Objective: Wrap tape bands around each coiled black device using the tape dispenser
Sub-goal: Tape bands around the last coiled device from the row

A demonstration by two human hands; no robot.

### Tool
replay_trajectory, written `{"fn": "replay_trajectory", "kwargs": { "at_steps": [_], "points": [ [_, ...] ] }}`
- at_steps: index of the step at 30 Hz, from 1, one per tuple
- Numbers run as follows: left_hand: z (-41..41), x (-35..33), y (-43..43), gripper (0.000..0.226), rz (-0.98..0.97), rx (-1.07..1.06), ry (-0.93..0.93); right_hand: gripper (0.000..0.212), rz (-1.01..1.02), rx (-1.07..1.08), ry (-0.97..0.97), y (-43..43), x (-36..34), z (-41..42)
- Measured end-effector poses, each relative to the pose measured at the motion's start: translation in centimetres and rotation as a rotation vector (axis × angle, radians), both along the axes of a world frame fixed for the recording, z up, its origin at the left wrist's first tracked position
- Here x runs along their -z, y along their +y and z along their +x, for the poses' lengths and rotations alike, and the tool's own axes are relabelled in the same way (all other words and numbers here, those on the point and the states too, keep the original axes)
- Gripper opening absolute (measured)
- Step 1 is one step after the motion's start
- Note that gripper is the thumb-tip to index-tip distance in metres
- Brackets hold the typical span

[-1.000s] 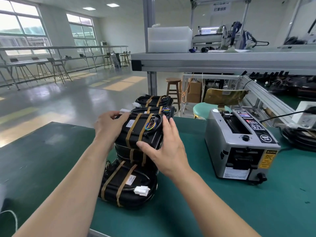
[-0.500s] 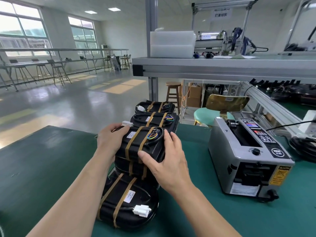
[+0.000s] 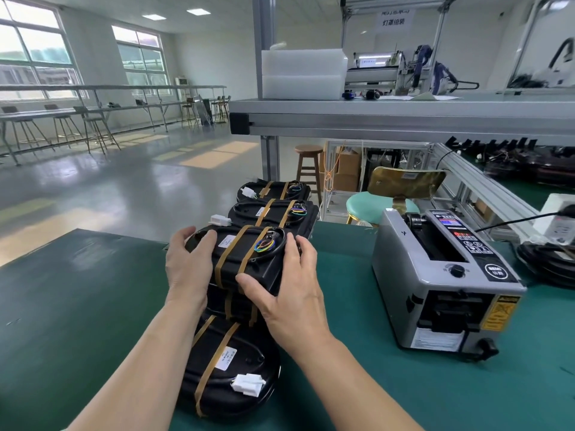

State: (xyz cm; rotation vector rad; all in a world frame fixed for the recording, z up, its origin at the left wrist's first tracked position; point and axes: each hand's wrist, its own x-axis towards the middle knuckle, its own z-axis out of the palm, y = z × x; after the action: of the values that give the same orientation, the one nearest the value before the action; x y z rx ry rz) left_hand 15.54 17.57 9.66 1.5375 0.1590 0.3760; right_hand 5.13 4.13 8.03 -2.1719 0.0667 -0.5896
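A black coiled device with two tan tape bands and a loop of coloured wires sits on top of a stack on the green table. My left hand grips its left end, and my right hand grips its right end, thumb on the near edge. Below it lies another banded device with a white connector. Two more banded devices lie in a row behind. The grey tape dispenser stands to the right, apart from both hands.
Coiled black cables lie at the far right beside a white power socket. The green table has its far edge just behind the devices. A metal shelf hangs overhead; a teal stool stands behind the table.
Both hands slid the top device slightly away and settled it on the stack; the left hand's fingers have come up over its left end. The view has shifted closer and downward.
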Motion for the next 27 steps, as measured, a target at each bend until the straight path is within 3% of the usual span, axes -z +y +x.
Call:
{"fn": "replay_trajectory", "kwargs": {
  "at_steps": [5, 10, 15, 20, 27],
  "points": [
    [-0.7, 0.5, 0.3, 0.056, 0.098, 0.018, 0.005, 0.108, 0.035, -0.009, -0.026, -0.2, 0.8, -0.5],
    [-1.2, 1.5, 1.0, 0.075, 0.045, 0.001, 0.029, 0.115, 0.045, -0.017, -0.019, -0.3, 1.5, -1.1],
    [-2.4, 1.0, 0.9, 0.074, 0.075, -0.04, -0.002, 0.112, 0.053, -0.018, -0.026, -0.8, 1.2, -2.2],
    [-5.0, -2.7, -0.9, 0.057, 0.292, -0.188, -0.271, 0.093, 0.077, 0.044, -0.086, -2.9, -0.2, -3.2],
    [-9.9, -6.4, -10.5, 0.028, 0.591, 0.118, -0.644, 0.037, -0.09, 0.207, -0.27, -8.5, -3.4, -3.7]
  ]
}}
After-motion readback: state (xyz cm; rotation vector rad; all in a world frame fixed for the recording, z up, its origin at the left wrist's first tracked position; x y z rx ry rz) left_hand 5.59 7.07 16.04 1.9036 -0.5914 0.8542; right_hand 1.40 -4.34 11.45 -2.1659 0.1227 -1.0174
